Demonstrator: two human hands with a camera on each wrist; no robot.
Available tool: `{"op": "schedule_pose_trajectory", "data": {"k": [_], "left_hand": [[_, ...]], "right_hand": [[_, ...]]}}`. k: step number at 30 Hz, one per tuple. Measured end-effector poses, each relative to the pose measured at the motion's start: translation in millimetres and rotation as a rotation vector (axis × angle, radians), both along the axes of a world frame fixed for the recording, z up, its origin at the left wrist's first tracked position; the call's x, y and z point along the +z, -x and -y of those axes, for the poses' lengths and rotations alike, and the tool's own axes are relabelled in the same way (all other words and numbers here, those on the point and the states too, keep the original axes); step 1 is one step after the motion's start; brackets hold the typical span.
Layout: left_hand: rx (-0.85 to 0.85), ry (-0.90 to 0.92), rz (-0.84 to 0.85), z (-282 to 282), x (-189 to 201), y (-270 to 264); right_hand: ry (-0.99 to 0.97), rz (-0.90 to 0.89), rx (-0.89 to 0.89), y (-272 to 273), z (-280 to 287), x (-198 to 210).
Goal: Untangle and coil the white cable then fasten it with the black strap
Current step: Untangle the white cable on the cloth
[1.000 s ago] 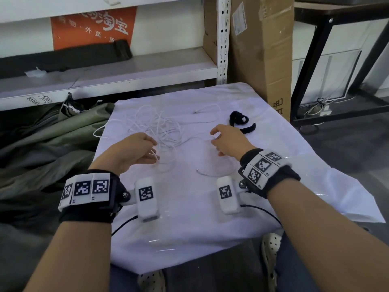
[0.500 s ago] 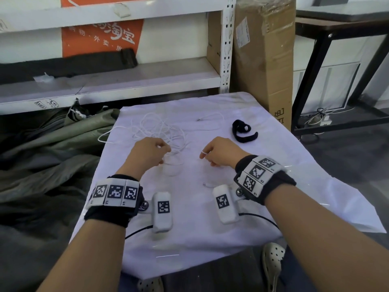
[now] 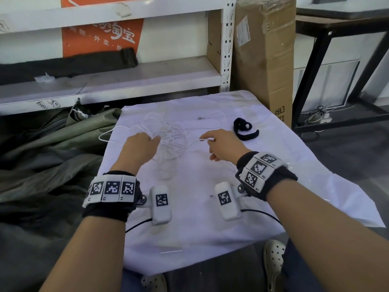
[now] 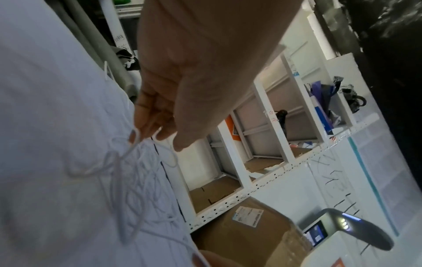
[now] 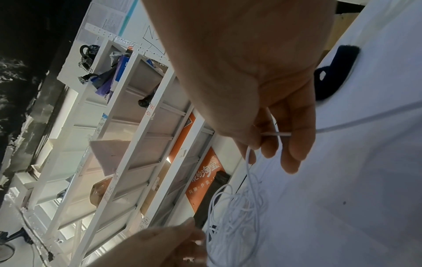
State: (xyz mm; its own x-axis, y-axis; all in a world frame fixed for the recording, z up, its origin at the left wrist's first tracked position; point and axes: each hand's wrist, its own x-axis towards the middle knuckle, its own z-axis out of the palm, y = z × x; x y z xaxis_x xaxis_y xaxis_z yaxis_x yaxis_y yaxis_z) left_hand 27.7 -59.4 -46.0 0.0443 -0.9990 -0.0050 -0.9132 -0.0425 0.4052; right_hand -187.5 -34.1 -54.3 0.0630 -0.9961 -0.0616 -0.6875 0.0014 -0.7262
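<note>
The white cable point(image 3: 168, 131) lies in a loose tangle on the white cloth point(image 3: 189, 218). One plug end point(image 3: 200, 118) rests behind it. My left hand point(image 3: 154, 140) is at the tangle's left edge, and in the left wrist view its fingertips point(image 4: 146, 133) pinch a few strands of the cable point(image 4: 137, 189). My right hand point(image 3: 207, 140) pinches one strand that runs out of the tangle to the right; the pinch point(image 5: 274, 134) shows in the right wrist view. The black strap point(image 3: 244, 128) lies curled just behind the right hand, untouched, and its end point(image 5: 335, 72) shows beside the palm.
A tall cardboard box point(image 3: 263, 60) stands at the cloth's far right corner and a white shelf unit point(image 3: 126, 81) runs behind. Olive fabric point(image 3: 52, 154) is heaped to the left. A black table frame point(image 3: 311, 70) stands at the right.
Both hands have moved slightly away from me, toward the tangle. The right hand has drawn one strand out to the right, and its fingers are less curled than before.
</note>
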Motion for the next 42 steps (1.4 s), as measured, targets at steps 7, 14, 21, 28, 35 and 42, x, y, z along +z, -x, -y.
{"op": "schedule_pose_trajectory", "data": {"k": [7,14,21,28,35,42], "left_hand": [[0.065,-0.146,-0.325,9,-17,-8],[0.039,0.052,-0.987,-3,15,-1],[-0.011,-0.048,-1.359,-8,24,8],[-0.152,-0.005,-1.253,-16,36,13],[-0.291,-0.025,-0.436,-20,23,13],[-0.305,0.015,0.104,-9,18,-9]], "right_hand": [[-0.007,0.025,-0.005,2,2,3],[0.020,-0.154,0.027,4,9,-4],[0.075,-0.068,0.189,-21,6,19],[0.118,0.262,0.218,-41,8,30],[0.146,0.625,-0.181,-26,15,29],[0.430,0.777,-0.626,-1,22,35]]}}
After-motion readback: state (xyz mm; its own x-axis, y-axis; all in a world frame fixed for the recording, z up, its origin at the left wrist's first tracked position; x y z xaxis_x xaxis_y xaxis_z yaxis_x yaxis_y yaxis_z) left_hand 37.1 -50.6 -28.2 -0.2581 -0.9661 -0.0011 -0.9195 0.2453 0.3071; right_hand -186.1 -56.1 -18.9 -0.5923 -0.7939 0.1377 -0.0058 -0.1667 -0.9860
